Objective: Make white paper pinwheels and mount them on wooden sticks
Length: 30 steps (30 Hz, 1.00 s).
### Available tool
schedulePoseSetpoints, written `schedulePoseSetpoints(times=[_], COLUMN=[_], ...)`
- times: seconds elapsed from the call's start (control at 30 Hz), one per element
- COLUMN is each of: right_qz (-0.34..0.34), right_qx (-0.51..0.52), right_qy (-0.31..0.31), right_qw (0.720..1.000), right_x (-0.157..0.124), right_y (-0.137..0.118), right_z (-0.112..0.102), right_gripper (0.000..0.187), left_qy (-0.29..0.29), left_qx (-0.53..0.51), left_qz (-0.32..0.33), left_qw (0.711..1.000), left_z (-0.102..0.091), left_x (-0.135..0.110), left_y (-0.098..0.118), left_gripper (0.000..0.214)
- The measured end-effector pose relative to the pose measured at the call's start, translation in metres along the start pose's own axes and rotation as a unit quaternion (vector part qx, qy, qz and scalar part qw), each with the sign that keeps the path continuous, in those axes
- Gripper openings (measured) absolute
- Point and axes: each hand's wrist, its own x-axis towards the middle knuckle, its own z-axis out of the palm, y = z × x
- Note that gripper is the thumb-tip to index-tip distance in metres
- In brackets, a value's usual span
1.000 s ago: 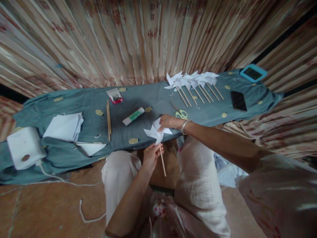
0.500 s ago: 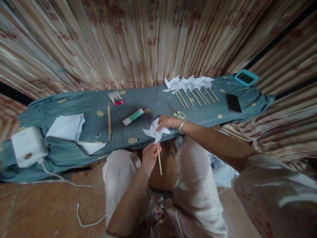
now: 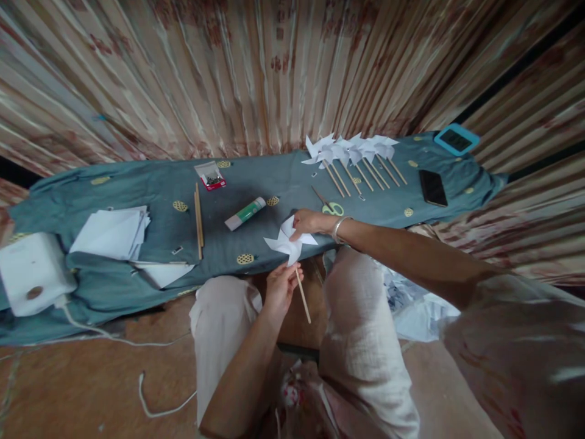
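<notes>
A white paper pinwheel on a wooden stick is held between my hands, over the near edge of the cloth-covered table. My left hand pinches the stick just below the paper blades, and the stick's lower end points down between my knees. From the right, my right hand has its fingers closed on the middle of the pinwheel; the fingertips partly cover its centre. Scissors with pale green handles lie just beyond my right hand. A glue stick with a green label lies left of the pinwheel.
Several finished pinwheels lie in a row at the back. Two loose sticks, a packet of pins and a stack of paper are left. A phone and blue-framed timer sit right. A white corded box stands far left.
The pinwheel's stick has swung, its lower end moving to the right. Both hands keep their hold. The view has shifted slightly.
</notes>
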Motion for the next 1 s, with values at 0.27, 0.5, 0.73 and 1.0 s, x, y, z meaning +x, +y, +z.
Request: schedulePoseSetpoints(times=[0.27, 0.5, 0.73, 1.0], right_qz=[0.002, 0.024, 0.04, 0.035], right_qx=[0.034, 0.02, -0.02, -0.02], right_qy=[-0.013, -0.002, 0.007, 0.001], right_qw=[0.999, 1.0, 0.999, 0.999], right_x=[-0.001, -0.004, -0.002, 0.001], right_y=[0.003, -0.002, -0.007, -0.005], right_z=[0.001, 0.001, -0.001, -0.001], right_gripper=[0.028, 0.02, 0.021, 0.023], left_qy=[-0.014, -0.038, -0.04, -0.027], left_qx=[-0.016, -0.037, -0.027, -0.009], left_qz=[-0.022, -0.029, -0.019, -0.004], left_qw=[1.0, 0.998, 0.999, 1.0], left_z=[0.0, 0.002, -0.007, -0.014], left_x=[0.003, 0.003, 0.005, 0.007], left_y=[-0.003, -0.004, 0.0, 0.004], left_gripper=[0.016, 0.02, 0.025, 0.027])
